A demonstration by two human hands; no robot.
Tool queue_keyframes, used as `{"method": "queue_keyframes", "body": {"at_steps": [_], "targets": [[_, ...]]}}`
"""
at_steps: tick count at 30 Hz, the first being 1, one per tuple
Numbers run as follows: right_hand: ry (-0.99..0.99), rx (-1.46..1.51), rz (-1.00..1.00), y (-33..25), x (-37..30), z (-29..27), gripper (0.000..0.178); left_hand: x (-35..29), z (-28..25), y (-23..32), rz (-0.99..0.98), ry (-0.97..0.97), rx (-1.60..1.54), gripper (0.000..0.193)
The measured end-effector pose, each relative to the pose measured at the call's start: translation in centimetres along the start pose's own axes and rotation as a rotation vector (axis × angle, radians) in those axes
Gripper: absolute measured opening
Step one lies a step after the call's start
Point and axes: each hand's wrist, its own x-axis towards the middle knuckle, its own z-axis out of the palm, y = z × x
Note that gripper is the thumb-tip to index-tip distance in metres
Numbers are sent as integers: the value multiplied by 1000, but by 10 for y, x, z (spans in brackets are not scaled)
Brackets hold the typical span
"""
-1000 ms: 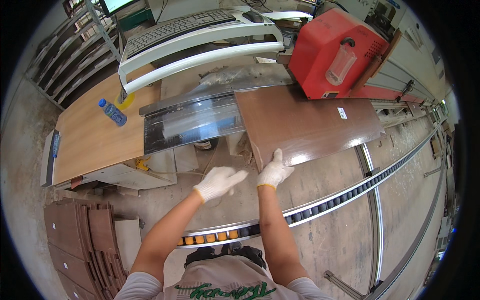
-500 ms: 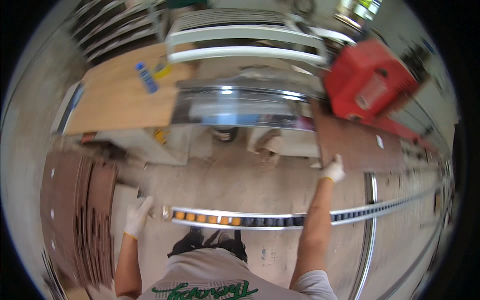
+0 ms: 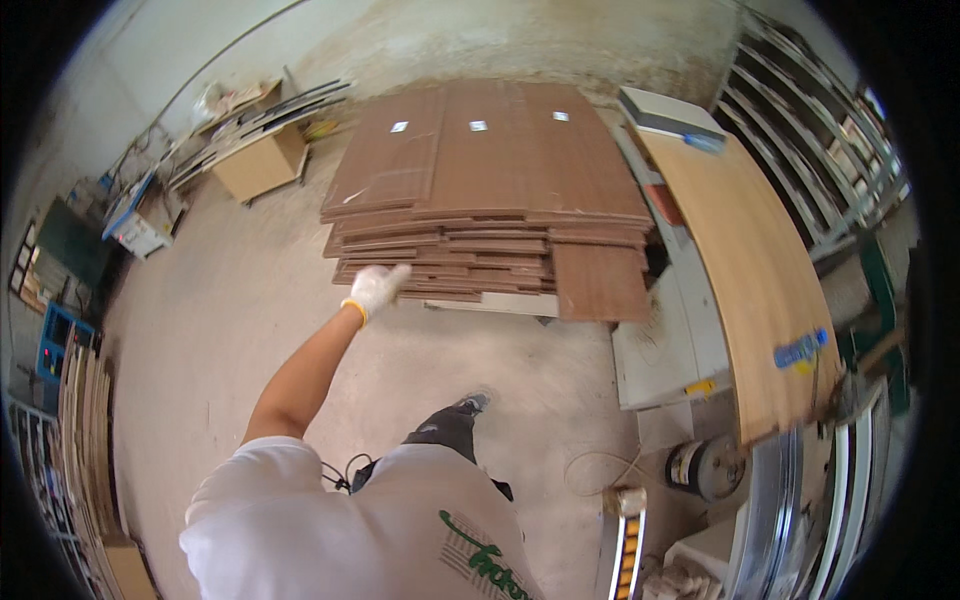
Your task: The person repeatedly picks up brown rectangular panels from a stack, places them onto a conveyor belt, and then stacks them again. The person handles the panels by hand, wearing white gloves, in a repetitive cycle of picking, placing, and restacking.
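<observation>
My left hand (image 3: pixel 376 290), in a white knit glove with a yellow cuff, reaches forward in front of a stack of brown panels (image 3: pixel 490 160). It holds nothing that I can see, and its thumb stands apart from the fingers. The hand overlaps the stack's lower left edge in the picture; whether it touches a panel I cannot tell. The panels lie flat in uneven layers, several with small white labels on top. One brown panel (image 3: pixel 600 283) sits at the stack's near right corner. My right hand is out of view.
A long wooden-topped bench (image 3: pixel 740 230) stands at the right, with a blue bottle (image 3: pixel 800 348) on it. Below it is a dark bucket (image 3: pixel 704 468). A roller track (image 3: pixel 627 550) ends at the lower right. Boards (image 3: pixel 82 430) lean at the left; a wooden cabinet (image 3: pixel 262 165) stands farther back.
My view has swung left, away from the red machine, to face the panel stack. My right hand, earlier at a brown panel by that machine, has left the view. My left arm now reaches forward.
</observation>
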Motion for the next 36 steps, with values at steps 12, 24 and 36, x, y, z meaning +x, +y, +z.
{"method": "queue_keyframes", "body": {"at_steps": [12, 24, 36], "targets": [[-879, -88, -938, -500, -240, 649, 58, 269, -128, -131, -100, 369, 481, 79], [-872, -125, -887, -546, -302, 783, 91, 238, -81, -96, 47, 172, 650, 48], [-1168, 649, 603, -408, -269, 607, 36, 21, 62, 67, -6, -494, -1151, 39]]}}
